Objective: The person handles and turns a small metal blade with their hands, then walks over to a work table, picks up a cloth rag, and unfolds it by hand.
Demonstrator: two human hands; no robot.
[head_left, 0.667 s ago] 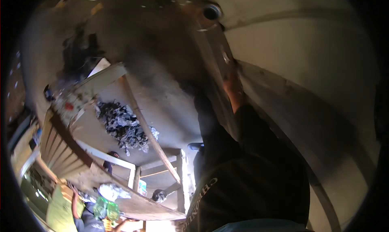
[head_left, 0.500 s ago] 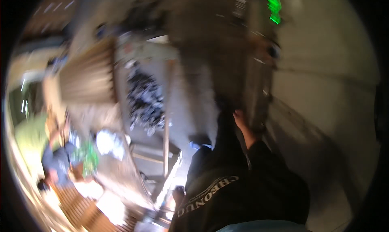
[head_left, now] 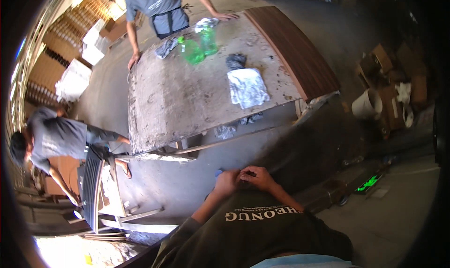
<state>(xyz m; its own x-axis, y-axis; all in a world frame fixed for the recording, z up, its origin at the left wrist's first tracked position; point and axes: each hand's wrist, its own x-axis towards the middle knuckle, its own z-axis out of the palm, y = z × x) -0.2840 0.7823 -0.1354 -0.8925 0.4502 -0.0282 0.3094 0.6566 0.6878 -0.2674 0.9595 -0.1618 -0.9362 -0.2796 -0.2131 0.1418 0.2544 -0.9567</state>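
My left hand [head_left: 226,182] and my right hand [head_left: 258,177] meet at my waist, just above the hem of my dark shirt [head_left: 262,230]. The fingers of both are curled inward and touch each other. Whatever lies between the fingertips is too small and dark to make out. A small blue spot [head_left: 218,173] shows just beyond the left hand. A concrete floor [head_left: 187,183] lies beneath them.
A big worn worktable [head_left: 173,104] ahead carries green bottles [head_left: 199,45], a crumpled silvery sheet [head_left: 247,87] and a dark brown board [head_left: 293,52]. One person [head_left: 157,10] leans on its far end. Another person [head_left: 56,141] bends at the left. Right: white bucket [head_left: 367,104], cardboard boxes, green-lit display [head_left: 368,183].
The view has swung round to face the worktable. My right arm, stretched out toward a machine before, has come back, and both hands are now together at my waist.
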